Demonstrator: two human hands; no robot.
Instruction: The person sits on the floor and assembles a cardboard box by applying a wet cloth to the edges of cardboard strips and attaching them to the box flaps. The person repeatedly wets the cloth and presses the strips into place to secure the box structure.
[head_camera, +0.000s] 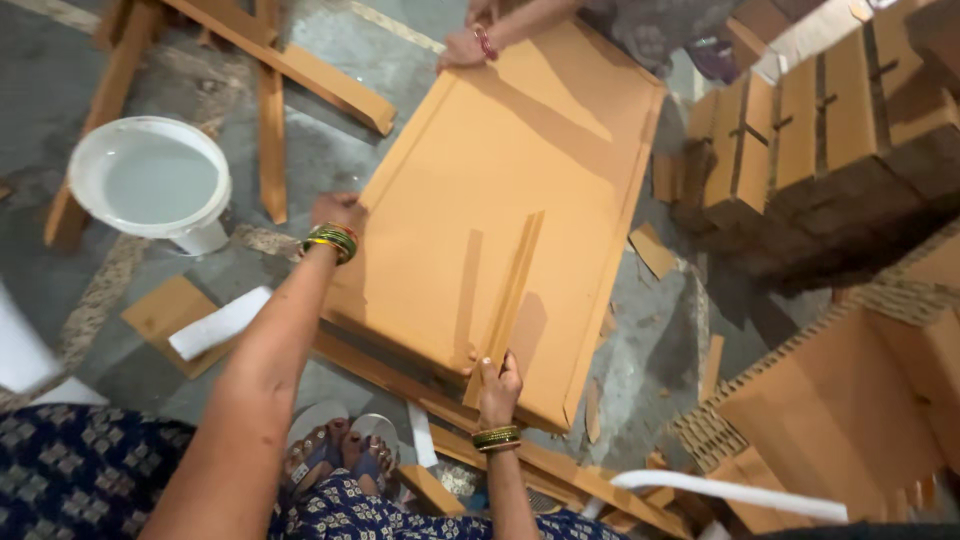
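Note:
A large brown cardboard sheet (520, 190) lies tilted on the floor in front of me. My left hand (336, 212), with green and gold bangles at the wrist, rests on its left edge. My right hand (498, 386) grips the lower end of a narrow folded cardboard strip (512, 290) that lies on the sheet near its front edge. Another person's hand (462, 48) holds the sheet's far corner.
A white bucket (152, 182) stands at the left beside wooden frame pieces (270, 130). Stacks of corrugated cardboard pieces (820, 130) fill the right side. Cardboard scraps and white strips (218, 322) litter the grey floor. My sandalled feet (340, 455) are below the sheet.

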